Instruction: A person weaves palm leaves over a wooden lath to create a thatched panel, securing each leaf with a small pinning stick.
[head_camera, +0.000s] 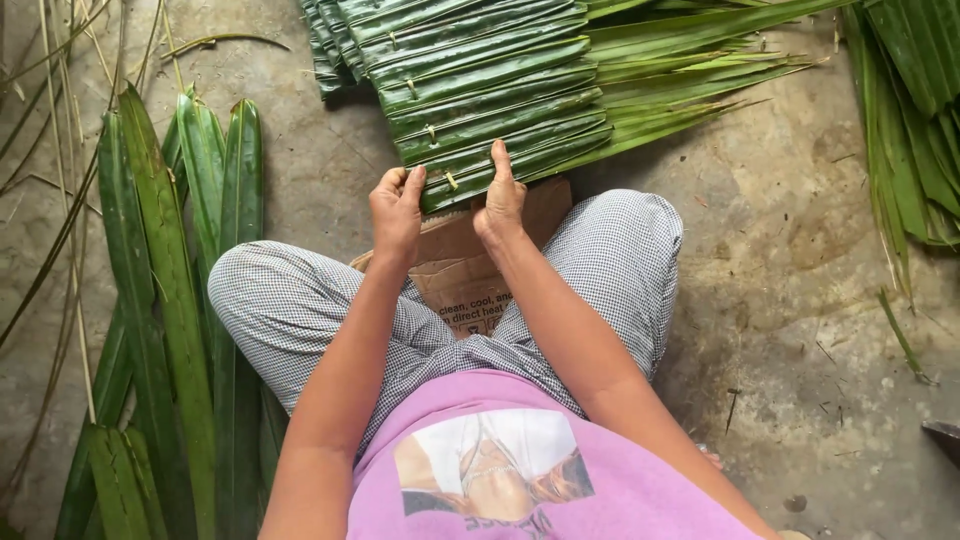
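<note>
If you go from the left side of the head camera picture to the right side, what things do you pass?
Loose long green leaves on the floor → left hand → right hand, both on the edge of the pinned leaf panel → bare concrete floor → more green leaves at the right edge.

Soft, even daylight; sharp focus, faint shadows.

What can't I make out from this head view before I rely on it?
- Head view: stitched leaf panel is cut off by the top edge.
- Left hand fingertips curl behind the panel's near edge; grip unclear.
- Cardboard is mostly covered by the forearms and legs.
- Loose leaves run past the bottom edge.
</note>
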